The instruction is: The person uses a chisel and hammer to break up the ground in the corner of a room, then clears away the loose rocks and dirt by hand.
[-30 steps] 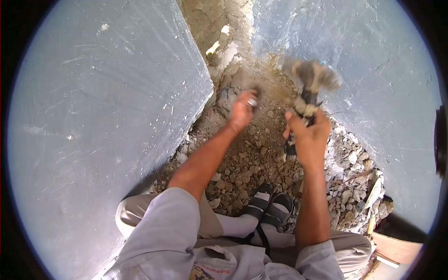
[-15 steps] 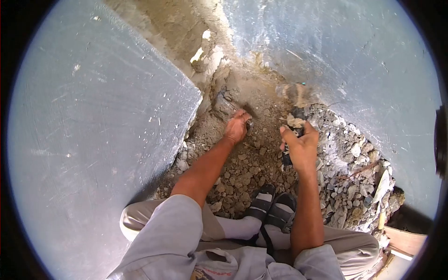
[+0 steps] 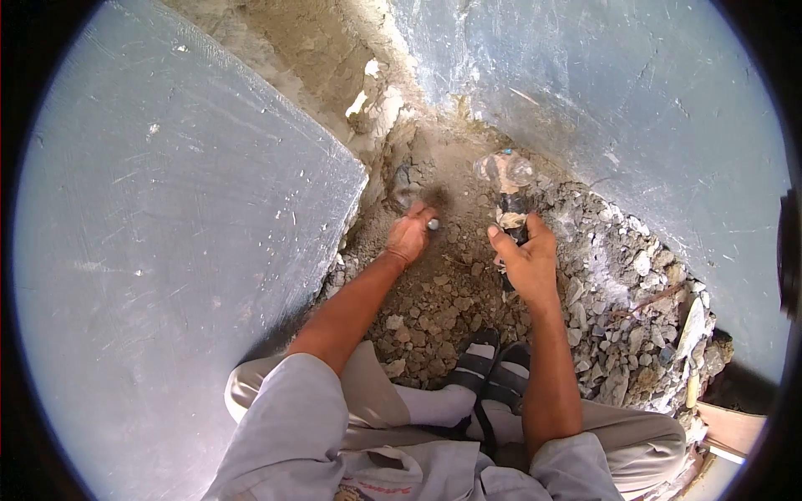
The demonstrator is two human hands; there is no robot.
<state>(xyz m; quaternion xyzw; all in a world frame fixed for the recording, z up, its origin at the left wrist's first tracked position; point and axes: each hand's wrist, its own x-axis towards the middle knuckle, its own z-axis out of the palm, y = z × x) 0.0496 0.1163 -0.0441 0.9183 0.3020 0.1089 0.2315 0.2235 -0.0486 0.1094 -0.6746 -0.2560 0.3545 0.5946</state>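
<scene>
My left hand is closed around a metal chisel, whose round struck end pokes out beside my fingers. The chisel's far end is hard to make out against the dusty broken ground. To the right, my right hand grips a hammer by its handle, which is wrapped in dark and tan tape. The hammer's head is slightly blurred and held apart from the chisel, above the rubble.
Grey painted slabs or walls flank the dug spot on both sides. Loose stones heap up at the right, with a wooden piece at lower right. My sandalled feet rest on the gravel close below.
The hammer and my right hand have shifted a little left. My left hand has also moved slightly left, and the chisel's struck end is turned more toward me.
</scene>
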